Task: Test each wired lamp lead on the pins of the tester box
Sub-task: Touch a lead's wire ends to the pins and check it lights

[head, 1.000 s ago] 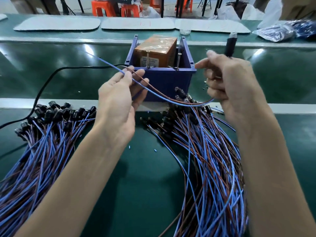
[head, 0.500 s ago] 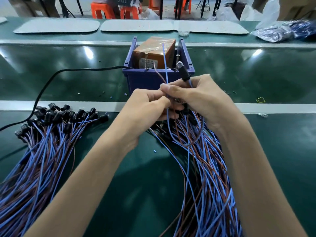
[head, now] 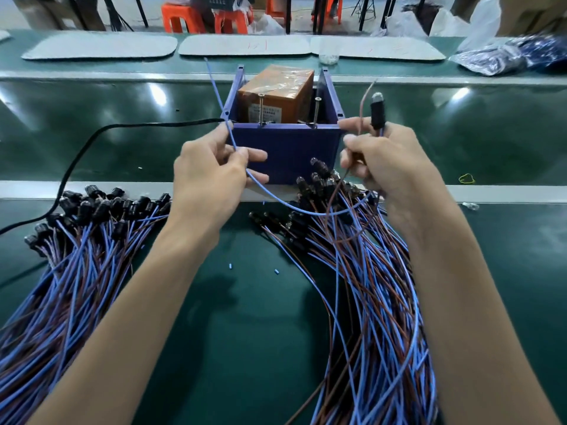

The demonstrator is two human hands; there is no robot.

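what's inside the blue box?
A brown block wrapped in clear film, with two upright pins in front of it. The front wall of the blue box hides its floor and the block's base.

Factory assembly line, I'd say: I see a long green bench point(head: 245, 332) with metal rails point(head: 92, 189), two heaps of identical blue-and-brown lamp leads point(head: 374, 286), grey work mats point(head: 101, 49) along the far lane, orange plastic stools point(head: 181, 21) and bagged stock point(head: 491, 58) behind.

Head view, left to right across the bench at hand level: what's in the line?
Heap of blue-and-brown wired lamp leads → left hand pinching a blue wire → dark blue plastic tester box → right hand gripping a black lamp holder → small yellow rubber band.
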